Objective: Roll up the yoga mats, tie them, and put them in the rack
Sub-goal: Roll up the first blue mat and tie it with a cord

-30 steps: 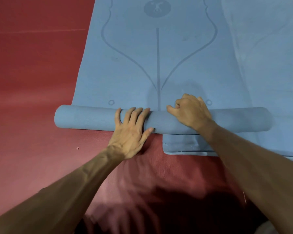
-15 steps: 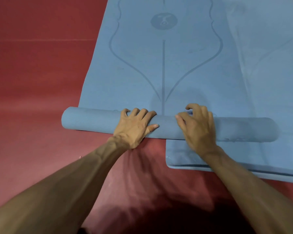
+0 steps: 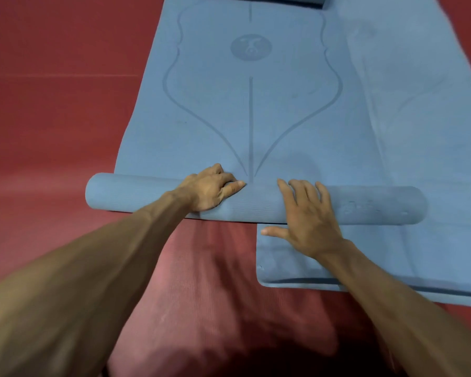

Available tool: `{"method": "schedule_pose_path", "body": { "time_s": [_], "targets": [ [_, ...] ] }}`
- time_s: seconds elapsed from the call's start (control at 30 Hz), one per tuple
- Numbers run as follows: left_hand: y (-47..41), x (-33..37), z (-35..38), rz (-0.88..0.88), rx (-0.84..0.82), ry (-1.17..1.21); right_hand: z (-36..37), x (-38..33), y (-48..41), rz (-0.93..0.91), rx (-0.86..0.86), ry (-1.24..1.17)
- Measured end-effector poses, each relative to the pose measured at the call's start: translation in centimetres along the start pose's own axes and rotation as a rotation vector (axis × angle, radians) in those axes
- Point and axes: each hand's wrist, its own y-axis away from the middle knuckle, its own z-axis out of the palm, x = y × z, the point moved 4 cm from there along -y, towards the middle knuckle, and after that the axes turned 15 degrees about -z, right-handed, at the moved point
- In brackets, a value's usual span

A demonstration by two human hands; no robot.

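A blue yoga mat with printed grey lines lies flat on the red floor, and its near end is rolled into a long roll lying crosswise. My left hand curls over the top of the roll left of centre. My right hand lies flat on the roll right of centre, fingers spread, thumb on the mat below it. A second blue mat lies flat to the right, partly under the roll, and its near edge sticks out towards me.
Red padded floor surrounds the mats on the left and near side. A dark rolled object lies at the top edge beyond the mat. No rack is in view.
The roll has moved further up the mat, away from me. My right hand went from curled over the roll to flat with fingers spread; my left hand curled further over the top.
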Motion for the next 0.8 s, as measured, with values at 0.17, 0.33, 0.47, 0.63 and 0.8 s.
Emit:
{"method": "schedule_pose_path", "body": {
  "time_s": [0.17, 0.33, 0.47, 0.63, 0.8],
  "targets": [
    [-0.2, 0.2, -0.5, -0.063, 0.191, 0.026, 0.1, 1.1, -1.9, 0.026, -0.245, -0.049],
    [0.8, 1.0, -0.9, -0.113, 0.315, -0.063, -0.6, 2.0, -3.7, 0.059, -0.339, -0.095],
    [2.7, 0.5, 0.3, -0.033, 0.407, -0.177, -0.9, 2.6, -4.1, 0.044, -0.335, -0.102],
    [5.8, -0.1, 1.5, -0.019, 0.444, -0.107, -1.8, 2.9, -4.6, 0.056, -0.440, -0.198],
    [10.3, -1.4, 2.7, 0.017, 0.402, 0.002, -3.2, 1.6, -3.3, 0.053, -0.591, -0.348]
  ]
}}
